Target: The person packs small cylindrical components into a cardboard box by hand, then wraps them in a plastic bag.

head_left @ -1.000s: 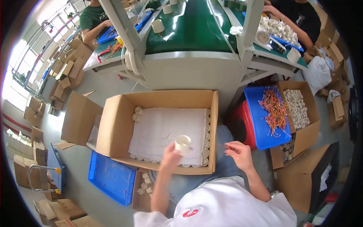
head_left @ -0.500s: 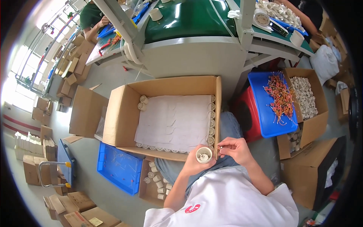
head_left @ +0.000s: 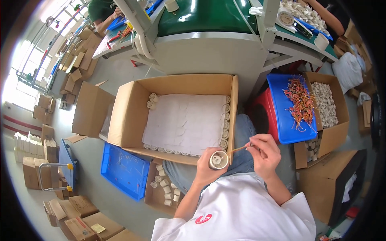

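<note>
On the far left, a blue-decked trolley (head_left: 67, 164) is standing on the floor, and right of it a shallow blue tray (head_left: 124, 170) is lying beside a small open box (head_left: 149, 197) that is holding loose white cups (head_left: 167, 189). Next, a large open cardboard box (head_left: 128, 114) is sitting in front of the person, a white sheet (head_left: 185, 120) covering most of its bottom and round white parts (head_left: 226, 125) lining its right and near sides. Just past that box's near right corner, the left hand (head_left: 206, 169) is curling around a white cup-shaped part (head_left: 218, 160), gripping it from the left, with its open end facing up and its long axis pointing roughly toward the head. From beside the cup's right edge, a thin orange wire (head_left: 238, 149) is running rightward and slightly away from the body; whether it is joined to the cup is not clear. The right hand (head_left: 266, 156) is pinching the wire's far end between closed fingertips, so the cup is lying to its left and a little nearer the body, with the left hand much closer to it. Farther right, a raised blue tray (head_left: 286, 135) is carrying tangled orange wires (head_left: 300, 102).
</note>
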`<state>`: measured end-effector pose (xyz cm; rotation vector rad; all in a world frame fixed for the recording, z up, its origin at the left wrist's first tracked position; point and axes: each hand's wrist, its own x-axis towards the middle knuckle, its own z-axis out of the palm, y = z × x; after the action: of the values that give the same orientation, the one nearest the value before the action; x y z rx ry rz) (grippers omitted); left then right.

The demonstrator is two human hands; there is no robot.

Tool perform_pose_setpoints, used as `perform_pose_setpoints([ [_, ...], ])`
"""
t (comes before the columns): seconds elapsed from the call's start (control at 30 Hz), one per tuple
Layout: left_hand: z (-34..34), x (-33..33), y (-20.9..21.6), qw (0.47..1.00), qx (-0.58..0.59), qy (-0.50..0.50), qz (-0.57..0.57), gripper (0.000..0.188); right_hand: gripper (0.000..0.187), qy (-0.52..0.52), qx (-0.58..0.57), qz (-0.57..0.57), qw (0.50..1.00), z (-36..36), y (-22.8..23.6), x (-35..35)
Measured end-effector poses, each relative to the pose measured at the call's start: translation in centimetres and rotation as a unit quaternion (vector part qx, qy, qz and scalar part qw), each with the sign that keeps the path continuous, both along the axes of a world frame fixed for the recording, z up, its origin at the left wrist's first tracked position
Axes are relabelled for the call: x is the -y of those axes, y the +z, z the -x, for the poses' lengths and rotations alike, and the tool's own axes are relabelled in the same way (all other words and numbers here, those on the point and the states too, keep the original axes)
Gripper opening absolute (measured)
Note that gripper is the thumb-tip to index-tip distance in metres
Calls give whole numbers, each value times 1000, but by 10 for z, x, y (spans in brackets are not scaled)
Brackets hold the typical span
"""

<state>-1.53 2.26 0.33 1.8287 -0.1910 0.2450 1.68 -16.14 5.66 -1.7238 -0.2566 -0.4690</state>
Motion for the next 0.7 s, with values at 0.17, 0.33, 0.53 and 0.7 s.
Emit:
perform_pose_setpoints([
  [0.17, 0, 3, 2, 999, 30, -2, -13, 53, 26, 60, 79, 86, 991, 8, -3, -7],
  [0.33, -1, 3, 3, 999, 47, -13, -22, 54, 24, 45, 69, 85, 993, 8, -9, -13],
  [0.53, -5, 4, 2, 998, 64, -2, -20, 53, 24, 74, 63, 126, 987, 7, -4, -15],
  [0.7, -17, 9, 12, 966, 137, 30, -216, 47, 26, 115, -35, 160, 980, 7, -3, -22],
])
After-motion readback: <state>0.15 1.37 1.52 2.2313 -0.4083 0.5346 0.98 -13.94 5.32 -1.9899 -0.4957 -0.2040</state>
